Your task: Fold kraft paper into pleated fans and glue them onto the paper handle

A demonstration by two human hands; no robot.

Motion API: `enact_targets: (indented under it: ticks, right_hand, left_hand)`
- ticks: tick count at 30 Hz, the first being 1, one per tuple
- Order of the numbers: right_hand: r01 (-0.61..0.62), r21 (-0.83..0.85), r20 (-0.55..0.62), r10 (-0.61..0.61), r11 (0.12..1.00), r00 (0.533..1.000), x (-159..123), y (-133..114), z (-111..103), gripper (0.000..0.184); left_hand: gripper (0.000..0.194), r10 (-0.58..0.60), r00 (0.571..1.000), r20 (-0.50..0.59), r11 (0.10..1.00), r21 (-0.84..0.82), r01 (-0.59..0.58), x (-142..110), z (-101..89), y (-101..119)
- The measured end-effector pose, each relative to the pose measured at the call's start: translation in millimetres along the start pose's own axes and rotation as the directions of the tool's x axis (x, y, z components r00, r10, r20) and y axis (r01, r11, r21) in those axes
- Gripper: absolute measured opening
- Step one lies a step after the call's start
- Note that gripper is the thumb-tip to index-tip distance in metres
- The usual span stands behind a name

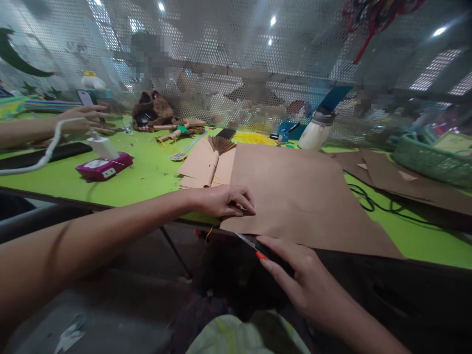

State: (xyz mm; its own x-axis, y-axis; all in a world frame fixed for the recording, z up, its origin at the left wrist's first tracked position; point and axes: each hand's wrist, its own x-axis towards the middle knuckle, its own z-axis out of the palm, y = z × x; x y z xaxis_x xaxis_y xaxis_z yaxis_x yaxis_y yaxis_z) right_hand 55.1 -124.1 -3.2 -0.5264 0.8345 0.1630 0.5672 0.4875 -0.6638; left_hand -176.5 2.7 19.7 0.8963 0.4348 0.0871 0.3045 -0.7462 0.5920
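A large brown paper sheet [295,191] lies on the green table [147,172], its near edge over the table's front. My left hand [224,200] rests on the sheet's near left corner, fingers bent and pressed down on the paper. My right hand [298,280] is below the table edge, closed on a black utility knife [258,243] with an orange slider; its blade tip meets the sheet's near edge.
A stack of brown paper pieces with a rolled paper fan [212,164] lies behind. A magenta device with a white charger [103,164], a white bottle [316,130], a green basket [431,162], black cable [368,199], more brown sheets [405,182]. Another person's hand [83,118] at left.
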Motion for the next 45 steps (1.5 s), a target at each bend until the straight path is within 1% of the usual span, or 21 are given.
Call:
enact_targets:
  ticks: [6,11,15,20,23,27,29,30,32,33,35,36,37,39,40,41,43,44,45]
  right_hand:
    - [0.038,0.045,0.001,-0.038,0.998,0.999,-3,3,-1,0.032]
    - [0.047,0.078,0.042,-0.051,0.996,0.998,-8,3,-4,0.033]
    - [0.031,0.099,0.03,-0.034,0.995,0.999,-2,1,-1,0.033]
    - [0.038,0.097,0.021,-0.04,0.995,0.999,3,-2,3,0.033]
    - [0.027,0.077,0.059,-0.031,0.997,0.998,-4,-6,4,0.033]
    - [0.017,0.003,0.113,-0.017,1.0,0.993,-24,-13,3,0.037]
    - [0.001,-0.036,0.098,0.003,0.999,0.995,-35,-11,-3,0.038]
    - [-0.01,-0.058,0.071,0.014,0.998,0.997,-41,-8,-8,0.038]
    - [-0.039,-0.108,-0.021,0.037,0.993,0.999,-49,4,-25,0.037]
    - [-0.048,-0.135,-0.104,0.034,0.99,0.994,-52,13,-37,0.036]
    - [-0.154,-0.16,-0.203,0.121,0.975,0.972,-55,36,-67,0.039]
    - [-0.192,-0.158,-0.291,0.14,0.968,0.946,-55,50,-84,0.04]
    - [-0.221,-0.157,-0.354,0.154,0.963,0.922,-54,65,-101,0.041]
    - [-0.303,-0.195,-0.501,0.171,0.933,0.849,-47,99,-135,0.047]
    - [-0.342,-0.232,-0.523,0.179,0.911,0.833,-42,117,-150,0.051]
    - [-0.37,-0.27,-0.565,0.165,0.889,0.808,-37,135,-163,0.053]
    - [-0.43,-0.351,-0.633,0.128,0.832,0.763,-25,169,-182,0.053]
    - [-0.462,-0.405,-0.64,0.116,0.789,0.76,-19,184,-187,0.051]
    - [-0.481,-0.427,-0.653,0.108,0.766,0.75,-14,196,-190,0.05]
  left_hand:
    - [0.026,-0.027,0.999,-0.035,0.999,0.039,0.028,-3,3.7,3]
    - [0.026,-0.021,0.999,-0.048,0.999,0.024,0.022,-4,3.6,5]
    - [0.027,-0.001,0.998,-0.056,1.0,0.004,0.001,-4,4.3,4]
    - [0.025,-0.008,0.997,-0.07,1.0,-0.031,0.006,-5,4.8,7]
    - [0.026,-0.019,0.997,-0.07,0.999,-0.042,0.016,-4,4.3,9]
    - [0.027,-0.024,0.997,-0.067,0.999,-0.038,0.022,-4,4.3,9]
    - [0.026,-0.031,0.996,-0.078,0.999,-0.032,0.029,-5,4.5,10]
    - [0.026,-0.038,0.995,-0.087,0.999,-0.026,0.035,-6,4.5,11]
    - [0.025,-0.062,0.992,-0.11,0.998,-0.01,0.061,-7,4.3,15]
    - [0.024,-0.078,0.989,-0.124,0.997,0.003,0.079,-6,4.1,17]
    - [0.023,-0.122,0.982,-0.141,0.991,0.04,0.128,-4,4.1,22]
    - [0.023,-0.141,0.979,-0.148,0.986,0.066,0.152,-2,4.3,25]
    - [0.023,-0.161,0.975,-0.153,0.979,0.101,0.177,0,5.0,28]
    - [0.026,-0.18,0.969,-0.172,0.957,0.197,0.213,5,7.5,32]
    - [0.029,-0.181,0.965,-0.188,0.94,0.255,0.226,8,9.4,33]
    - [0.033,-0.177,0.962,-0.206,0.921,0.311,0.236,10,11.4,34]
    - [0.042,-0.168,0.957,-0.237,0.883,0.396,0.253,13,15.3,35]
    - [0.045,-0.171,0.955,-0.243,0.871,0.416,0.262,14,16.6,36]
    - [0.046,-0.182,0.952,-0.245,0.864,0.423,0.274,15,17.3,36]
